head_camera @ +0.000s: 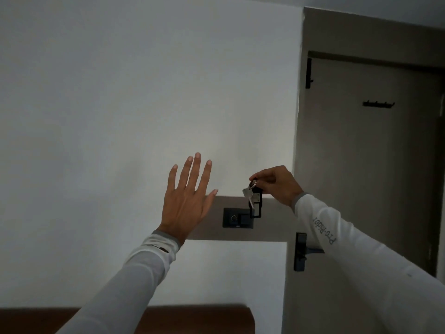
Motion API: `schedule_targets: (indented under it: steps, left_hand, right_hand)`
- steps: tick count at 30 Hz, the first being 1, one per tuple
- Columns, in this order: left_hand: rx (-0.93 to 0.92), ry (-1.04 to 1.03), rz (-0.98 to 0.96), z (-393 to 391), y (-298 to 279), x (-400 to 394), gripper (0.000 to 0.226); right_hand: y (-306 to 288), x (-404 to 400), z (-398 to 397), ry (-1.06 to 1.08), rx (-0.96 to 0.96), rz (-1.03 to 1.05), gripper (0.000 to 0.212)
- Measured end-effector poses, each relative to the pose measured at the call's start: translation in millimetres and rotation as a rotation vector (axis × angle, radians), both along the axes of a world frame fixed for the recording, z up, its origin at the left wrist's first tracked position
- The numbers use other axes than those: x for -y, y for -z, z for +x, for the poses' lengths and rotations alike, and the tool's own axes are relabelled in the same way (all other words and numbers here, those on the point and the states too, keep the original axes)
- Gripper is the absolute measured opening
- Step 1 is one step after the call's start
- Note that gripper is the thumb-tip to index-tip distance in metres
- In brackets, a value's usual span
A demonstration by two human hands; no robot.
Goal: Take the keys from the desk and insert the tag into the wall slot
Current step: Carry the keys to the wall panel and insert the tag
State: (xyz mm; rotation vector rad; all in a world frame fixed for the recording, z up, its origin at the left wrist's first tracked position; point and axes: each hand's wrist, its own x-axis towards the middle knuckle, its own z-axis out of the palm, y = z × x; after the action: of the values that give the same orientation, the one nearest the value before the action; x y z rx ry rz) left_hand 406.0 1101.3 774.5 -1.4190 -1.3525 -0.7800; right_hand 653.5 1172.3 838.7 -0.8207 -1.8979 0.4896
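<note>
My right hand (277, 184) pinches the key ring at its top. A silver key (248, 194) and a black rectangular tag (255, 208) hang down from it. The tag's lower end hangs just in front of the right edge of the dark wall slot panel (234, 218), which is set in a beige band on the white wall. I cannot tell whether the tag touches the slot. My left hand (190, 201) is raised flat with fingers spread, to the left of the panel, holding nothing.
A beige door (373, 165) stands to the right, with a black handle and lock plate (300, 251) and a black hook rack (378, 103) on it. A brown wooden edge (199, 319) runs along the bottom of the view.
</note>
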Motion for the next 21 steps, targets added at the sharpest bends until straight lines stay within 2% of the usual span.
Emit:
schedule_targets:
  steps: [7,12,21]
  left_hand:
    - [-0.039,-0.012,-0.043,26.2,8.3,-91.2,0.069]
    - [-0.037,-0.082,-0.047,30.9,16.9,-144.5,0.071]
    - [-0.013,-0.144,-0.103,32.5,50.7,-233.1,0.068]
  right_hand:
    - [13.3,-95.5,22.7,-0.023,-0.022,-0.021,0.016]
    - [22.2,-155.9,27.4,-0.019,0.024,0.039,0.016]
    - [47.7,-259.9,4.0,-0.037,0.014,0.073,0.013]
